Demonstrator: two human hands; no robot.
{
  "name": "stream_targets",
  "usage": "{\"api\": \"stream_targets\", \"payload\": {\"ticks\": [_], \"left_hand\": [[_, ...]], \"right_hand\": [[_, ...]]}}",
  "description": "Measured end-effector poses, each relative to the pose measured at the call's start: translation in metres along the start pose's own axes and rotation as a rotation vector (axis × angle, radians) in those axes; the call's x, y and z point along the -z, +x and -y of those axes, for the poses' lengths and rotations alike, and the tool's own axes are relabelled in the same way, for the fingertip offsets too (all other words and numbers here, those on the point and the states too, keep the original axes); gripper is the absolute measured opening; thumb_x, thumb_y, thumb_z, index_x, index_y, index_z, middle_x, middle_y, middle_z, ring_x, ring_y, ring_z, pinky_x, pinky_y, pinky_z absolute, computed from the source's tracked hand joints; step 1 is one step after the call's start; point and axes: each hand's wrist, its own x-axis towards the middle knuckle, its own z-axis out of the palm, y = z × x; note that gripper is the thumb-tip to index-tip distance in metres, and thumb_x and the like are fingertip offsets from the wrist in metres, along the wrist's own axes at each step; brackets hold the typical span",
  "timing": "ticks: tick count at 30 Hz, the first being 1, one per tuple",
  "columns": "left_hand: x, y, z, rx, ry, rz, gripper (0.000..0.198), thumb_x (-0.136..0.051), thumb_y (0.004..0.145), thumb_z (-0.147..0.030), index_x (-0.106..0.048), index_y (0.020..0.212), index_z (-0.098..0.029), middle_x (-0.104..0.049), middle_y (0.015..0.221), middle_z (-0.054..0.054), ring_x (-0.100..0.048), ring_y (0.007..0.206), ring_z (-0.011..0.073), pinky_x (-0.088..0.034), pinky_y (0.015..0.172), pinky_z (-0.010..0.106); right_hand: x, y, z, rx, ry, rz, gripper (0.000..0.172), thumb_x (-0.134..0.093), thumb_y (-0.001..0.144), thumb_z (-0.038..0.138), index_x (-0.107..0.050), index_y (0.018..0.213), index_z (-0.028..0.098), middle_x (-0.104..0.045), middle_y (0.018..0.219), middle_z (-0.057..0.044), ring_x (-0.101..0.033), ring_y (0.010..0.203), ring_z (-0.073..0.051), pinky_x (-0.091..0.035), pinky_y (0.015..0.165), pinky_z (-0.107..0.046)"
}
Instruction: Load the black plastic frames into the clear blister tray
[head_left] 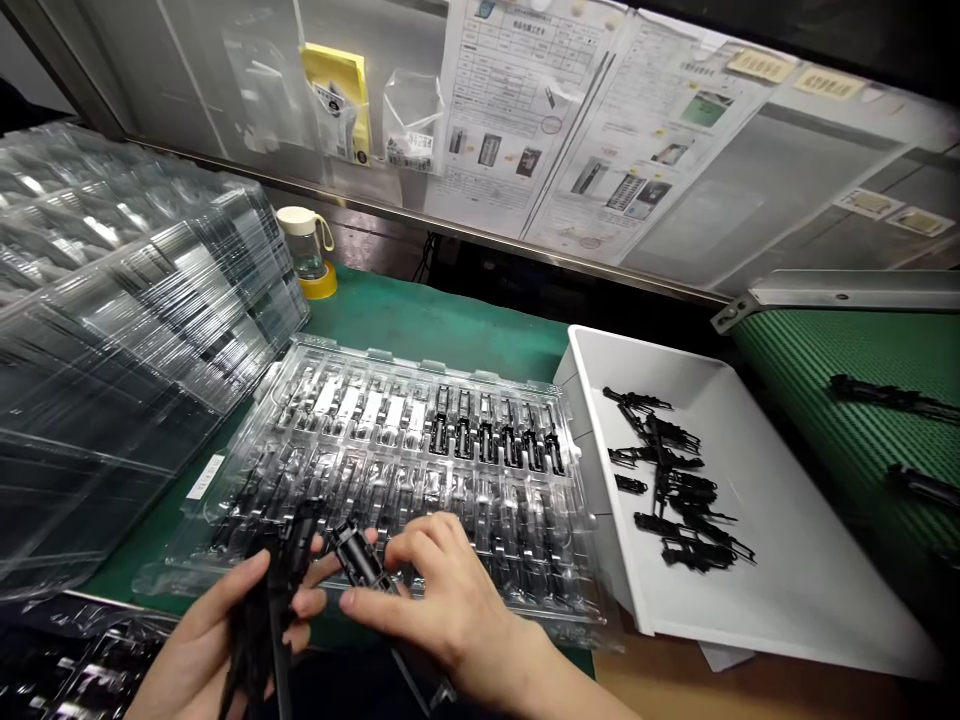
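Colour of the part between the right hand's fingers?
The part is black, with lighter glints; see the head view.

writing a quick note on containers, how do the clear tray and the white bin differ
The clear tray is see-through, while the white bin is opaque. The tray is moulded into rows of slots; the bin is undivided. The tray's black parts lie side by side; the bin's black parts lie loosely heaped. Both hold black parts.

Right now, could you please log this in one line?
left hand: black parts; right hand: single black part; clear tray: partly filled
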Motion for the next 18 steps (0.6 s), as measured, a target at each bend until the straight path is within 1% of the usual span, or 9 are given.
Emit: {"api": "stream_targets", "payload": {"ticks": [3, 5, 6, 8, 10, 11, 13, 15, 18], "left_hand": [[-0.008, 0.001, 0.008, -0.051, 0.084, 0.010, 0.020, -0.062, 0.061, -0.017, -0.062, 0.079, -0.008, -0.046, 0.053, 0.003, -0.040, 0.043, 0.0064, -0.041, 0.043, 0.016], [-0.012, 0.001, 0.010, -0.082, 0.108, -0.002, 0.023, -0.065, 0.058, -0.018, -0.062, 0.079, -0.010, -0.048, 0.054, 0.004, -0.041, 0.045, 0.0076, -0.041, 0.044, 0.018], [-0.013, 0.001, 0.009, -0.093, 0.106, -0.009, 0.023, -0.065, 0.057, -0.018, -0.062, 0.079, -0.011, -0.049, 0.056, 0.004, -0.042, 0.046, 0.0081, -0.042, 0.044, 0.018], [-0.016, -0.001, 0.007, -0.109, 0.092, -0.018, 0.023, -0.065, 0.058, -0.021, -0.062, 0.080, -0.015, -0.049, 0.057, 0.003, -0.043, 0.048, 0.0092, -0.042, 0.045, 0.020], [-0.018, -0.002, 0.006, -0.123, 0.095, -0.040, 0.024, -0.066, 0.056, -0.022, -0.061, 0.079, -0.018, -0.051, 0.060, 0.003, -0.044, 0.049, 0.0100, -0.043, 0.046, 0.021], [-0.020, -0.003, 0.006, -0.138, 0.104, -0.068, 0.026, -0.068, 0.054, -0.022, -0.061, 0.079, -0.018, -0.053, 0.064, 0.004, -0.045, 0.050, 0.0106, -0.044, 0.047, 0.022], [-0.024, -0.005, 0.007, -0.176, 0.127, -0.134, 0.030, -0.070, 0.051, -0.021, -0.061, 0.080, -0.016, -0.055, 0.070, 0.006, -0.047, 0.054, 0.0122, -0.046, 0.049, 0.023], [-0.028, -0.008, 0.009, -0.194, 0.172, -0.168, 0.033, -0.071, 0.048, -0.021, -0.062, 0.079, -0.015, -0.055, 0.066, 0.006, -0.048, 0.054, 0.0127, -0.046, 0.049, 0.023], [-0.031, -0.013, 0.012, -0.221, 0.251, -0.170, 0.033, -0.073, 0.045, -0.023, -0.063, 0.076, -0.016, -0.054, 0.062, 0.006, -0.044, 0.046, 0.0107, -0.045, 0.043, 0.023]], "right_hand": [[-0.001, -0.005, 0.003, -0.019, 0.118, -0.004, 0.030, -0.040, 0.077, 0.013, -0.051, 0.097, 0.033, -0.047, 0.085, -0.002, -0.039, 0.084, -0.015, -0.031, 0.070, -0.030], [-0.001, -0.009, 0.002, -0.089, 0.297, -0.052, 0.033, -0.042, 0.076, 0.015, -0.047, 0.104, 0.032, -0.047, 0.089, -0.003, -0.041, 0.085, -0.015, -0.033, 0.071, -0.030], [-0.001, -0.011, 0.001, -0.170, 0.423, -0.101, 0.035, -0.041, 0.076, 0.017, -0.043, 0.108, 0.030, -0.048, 0.091, -0.004, -0.042, 0.084, -0.015, -0.034, 0.071, -0.031], [0.000, -0.014, 0.000, -0.420, 0.744, -0.198, 0.032, -0.036, 0.079, 0.022, -0.040, 0.111, 0.023, -0.050, 0.089, -0.006, -0.046, 0.080, -0.014, -0.036, 0.070, -0.030], [0.004, -0.015, 0.000, -0.700, 1.101, -0.228, 0.030, -0.028, 0.083, 0.027, -0.045, 0.105, 0.016, -0.053, 0.079, -0.006, -0.050, 0.071, -0.013, -0.039, 0.062, -0.027], [0.006, -0.015, 0.001, -0.795, 1.259, -0.185, 0.032, -0.027, 0.083, 0.031, -0.048, 0.100, 0.014, -0.053, 0.075, -0.006, -0.052, 0.066, -0.012, -0.039, 0.056, -0.025], [0.011, -0.014, 0.004, -0.856, 1.498, -0.012, 0.033, -0.033, 0.079, 0.034, -0.050, 0.095, 0.011, -0.054, 0.067, -0.005, -0.051, 0.054, -0.010, -0.034, 0.043, -0.019], [0.016, -0.013, 0.006, -0.872, 1.617, 0.148, 0.026, -0.041, 0.074, 0.025, -0.053, 0.092, 0.010, -0.052, 0.057, -0.002, -0.044, 0.042, -0.005, -0.026, 0.036, -0.016], [0.022, -0.013, 0.010, -0.912, 1.739, 0.251, 0.025, -0.041, 0.066, 0.010, -0.056, 0.086, 0.010, -0.041, 0.044, 0.005, -0.028, 0.033, -0.001, -0.018, 0.033, -0.014]]}}
